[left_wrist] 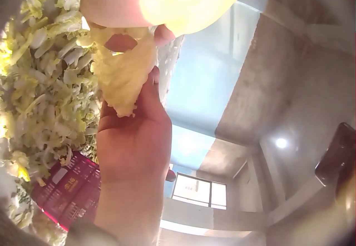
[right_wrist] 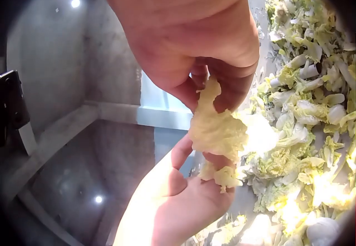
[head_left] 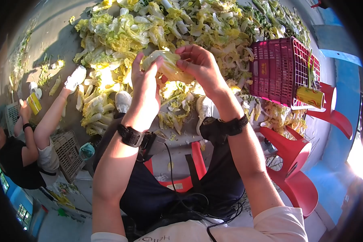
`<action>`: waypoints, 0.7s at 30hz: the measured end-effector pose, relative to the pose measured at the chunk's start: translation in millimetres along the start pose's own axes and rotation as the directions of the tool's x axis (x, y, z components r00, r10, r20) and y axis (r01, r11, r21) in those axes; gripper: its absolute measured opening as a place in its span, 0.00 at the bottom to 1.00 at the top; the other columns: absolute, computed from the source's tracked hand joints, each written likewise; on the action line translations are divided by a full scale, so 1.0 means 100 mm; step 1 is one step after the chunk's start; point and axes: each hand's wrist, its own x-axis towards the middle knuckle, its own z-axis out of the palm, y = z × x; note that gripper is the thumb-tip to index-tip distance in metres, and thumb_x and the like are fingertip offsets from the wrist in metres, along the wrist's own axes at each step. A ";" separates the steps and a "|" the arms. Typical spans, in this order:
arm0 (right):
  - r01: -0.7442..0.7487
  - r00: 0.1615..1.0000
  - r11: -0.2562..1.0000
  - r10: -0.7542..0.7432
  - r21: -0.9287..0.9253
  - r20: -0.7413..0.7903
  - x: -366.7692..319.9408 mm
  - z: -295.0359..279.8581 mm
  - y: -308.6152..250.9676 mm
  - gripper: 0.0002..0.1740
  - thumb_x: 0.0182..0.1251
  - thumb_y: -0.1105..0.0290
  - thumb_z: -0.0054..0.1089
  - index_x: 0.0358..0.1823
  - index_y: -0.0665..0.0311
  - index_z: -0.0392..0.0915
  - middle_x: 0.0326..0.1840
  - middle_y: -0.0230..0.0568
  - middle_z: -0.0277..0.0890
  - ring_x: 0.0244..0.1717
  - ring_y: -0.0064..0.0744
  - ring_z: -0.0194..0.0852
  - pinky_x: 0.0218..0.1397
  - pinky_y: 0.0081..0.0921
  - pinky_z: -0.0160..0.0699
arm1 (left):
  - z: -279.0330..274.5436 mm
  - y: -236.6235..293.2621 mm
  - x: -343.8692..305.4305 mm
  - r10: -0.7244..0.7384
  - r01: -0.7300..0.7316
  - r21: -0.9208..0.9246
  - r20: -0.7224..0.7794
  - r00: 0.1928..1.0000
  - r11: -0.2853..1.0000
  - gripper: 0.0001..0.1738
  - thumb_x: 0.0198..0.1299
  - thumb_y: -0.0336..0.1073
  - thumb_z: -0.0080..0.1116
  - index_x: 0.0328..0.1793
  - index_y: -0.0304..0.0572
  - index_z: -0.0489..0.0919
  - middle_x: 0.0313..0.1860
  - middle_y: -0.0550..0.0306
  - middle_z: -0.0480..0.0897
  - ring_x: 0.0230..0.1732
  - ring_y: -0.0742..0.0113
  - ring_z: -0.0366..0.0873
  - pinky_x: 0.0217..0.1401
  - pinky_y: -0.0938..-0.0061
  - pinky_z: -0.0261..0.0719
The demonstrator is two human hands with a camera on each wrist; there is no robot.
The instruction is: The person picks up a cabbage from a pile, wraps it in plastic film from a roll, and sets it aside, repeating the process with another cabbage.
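Both hands hold a pale yellow napa cabbage leaf in front of the body, above a leaf-strewn floor. My left hand grips one side of it, with the thumb on the near face and the other fingers partly hidden behind. On the opposite side, my right hand pinches the leaf between thumb and fingers. Seen from the left wrist, the leaf tapers to a ragged edge by the right palm. The right wrist view shows the leaf with torn, ruffled edges, spanning the space between the two hands.
A large heap of cabbage leaves spreads across the floor ahead. To the right stands a magenta plastic crate with a yellow roll on its side, near red plastic chairs. Another person sits at left beside a grey crate.
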 end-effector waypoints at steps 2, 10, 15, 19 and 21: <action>0.073 0.996 0.988 -0.080 -0.140 -0.044 0.03 -0.02 0.01 0.14 0.62 0.75 0.66 0.49 0.65 0.80 0.39 0.31 0.79 0.38 0.19 0.74 0.43 0.22 0.77 | -0.04 -0.01 0.03 0.000 0.000 0.015 -0.007 1.000 1.000 0.40 0.64 0.31 0.65 0.79 0.46 0.57 0.56 0.56 0.80 0.49 0.70 0.79 0.46 0.73 0.78; 0.308 0.917 0.737 -0.399 -0.601 -0.019 -0.04 0.08 -0.02 0.10 0.58 0.73 0.62 0.41 0.69 0.79 0.37 0.48 0.80 0.38 0.42 0.81 0.44 0.33 0.80 | -0.06 -0.09 0.08 -0.029 0.029 0.067 0.010 1.000 0.997 0.27 0.66 0.30 0.59 0.71 0.46 0.69 0.45 0.58 0.82 0.34 0.73 0.77 0.35 0.79 0.76; 0.229 0.939 0.708 -0.342 -0.668 -0.040 -0.04 0.03 -0.02 0.17 0.58 0.64 0.65 0.42 0.69 0.77 0.37 0.43 0.77 0.37 0.33 0.76 0.42 0.30 0.76 | -0.08 -0.09 0.12 -0.029 0.027 0.066 0.043 0.999 0.997 0.23 0.67 0.28 0.58 0.68 0.45 0.71 0.49 0.58 0.82 0.40 0.74 0.78 0.39 0.78 0.76; 0.105 0.982 0.820 -0.174 -0.563 -0.069 -0.04 0.00 0.10 0.20 0.63 0.60 0.64 0.46 0.70 0.78 0.38 0.45 0.80 0.37 0.35 0.78 0.42 0.31 0.77 | -0.11 -0.10 0.11 0.001 -0.003 0.043 0.050 0.999 0.999 0.24 0.67 0.28 0.59 0.68 0.45 0.71 0.51 0.58 0.82 0.43 0.73 0.79 0.42 0.76 0.77; -0.049 0.995 0.908 0.006 -0.415 -0.104 -0.01 0.01 0.14 0.21 0.63 0.58 0.65 0.44 0.72 0.80 0.38 0.52 0.83 0.39 0.41 0.83 0.44 0.35 0.80 | -0.08 -0.10 0.09 0.015 -0.016 0.032 0.030 0.999 0.999 0.24 0.67 0.28 0.57 0.69 0.44 0.70 0.50 0.57 0.81 0.41 0.72 0.78 0.42 0.76 0.77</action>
